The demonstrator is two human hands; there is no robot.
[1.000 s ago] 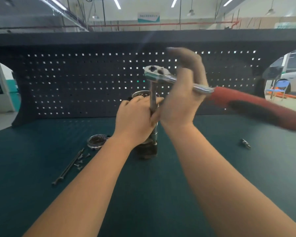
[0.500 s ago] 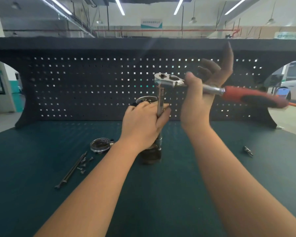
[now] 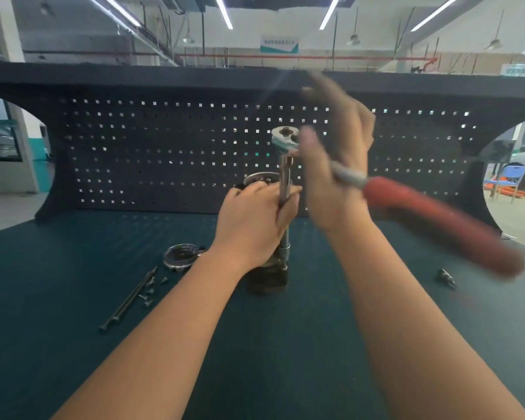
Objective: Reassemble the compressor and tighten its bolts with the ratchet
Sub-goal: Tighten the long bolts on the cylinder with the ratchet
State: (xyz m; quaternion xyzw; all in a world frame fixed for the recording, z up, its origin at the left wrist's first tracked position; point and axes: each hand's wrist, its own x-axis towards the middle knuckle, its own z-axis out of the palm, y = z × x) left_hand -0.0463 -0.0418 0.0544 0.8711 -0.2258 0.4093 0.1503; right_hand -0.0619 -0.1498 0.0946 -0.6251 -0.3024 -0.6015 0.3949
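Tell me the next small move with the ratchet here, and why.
Probably swing the red handle of the ratchet through another stroke. Its head sits atop the long extension, which stands upright beside the compressor. The left hand grips that extension and steadies it, while the right hand works the blurred shank with fingers spread, so tightening looks unfinished.

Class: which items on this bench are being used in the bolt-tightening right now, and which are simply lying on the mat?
In use:
ratchet, worked by the right hand
extension bar, steadied by the left hand
compressor

Lying about:
round metal cover
long bolts
small screws
loose socket bit
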